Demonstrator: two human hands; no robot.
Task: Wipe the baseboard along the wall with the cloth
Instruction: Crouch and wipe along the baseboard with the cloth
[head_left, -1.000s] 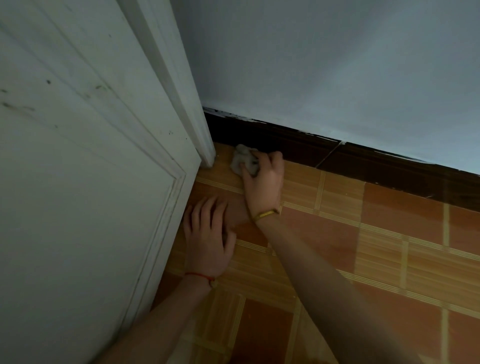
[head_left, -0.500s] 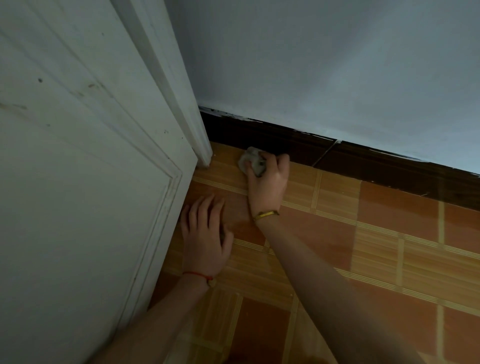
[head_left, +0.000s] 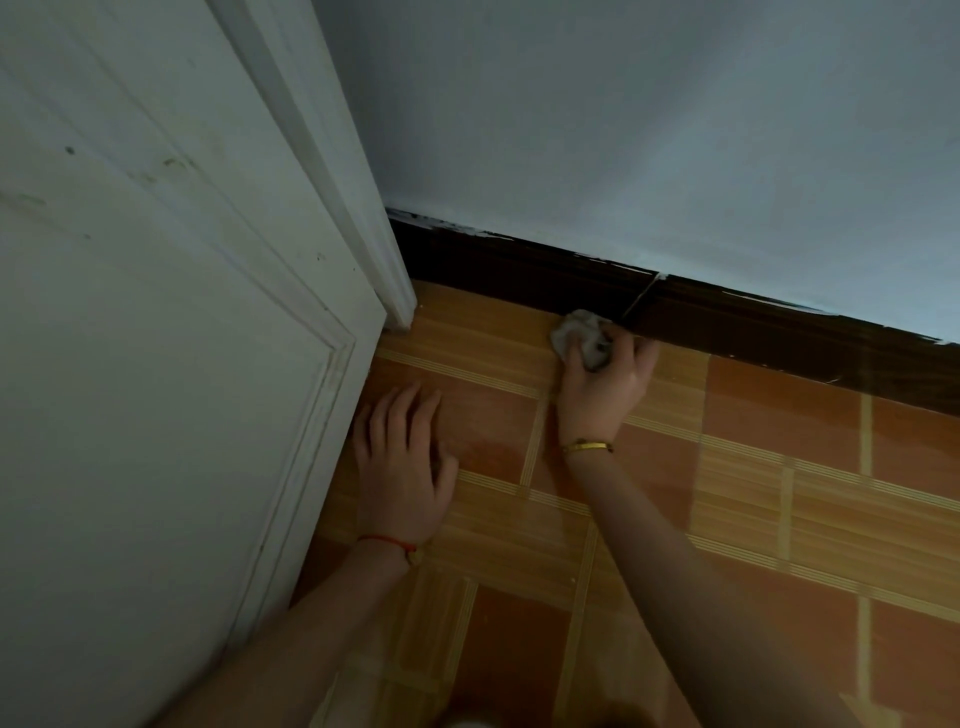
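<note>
A dark brown baseboard (head_left: 753, 322) runs along the foot of the pale blue wall, from the door frame off to the right. My right hand (head_left: 602, 384) grips a crumpled grey cloth (head_left: 579, 335) and holds it against the bottom of the baseboard, just left of a thin joint line in the board. A gold bracelet circles that wrist. My left hand (head_left: 402, 467) lies flat on the floor tiles beside the door, fingers straight, with a red string on the wrist.
A white panelled door (head_left: 156, 364) fills the left side, and its frame (head_left: 374, 249) meets the baseboard in the corner. Orange and tan floor tiles (head_left: 779, 493) stretch to the right along the wall.
My right hand has slid the cloth to the right along the baseboard, away from the door frame corner and up to the joint line. My left hand has stayed planted on the floor.
</note>
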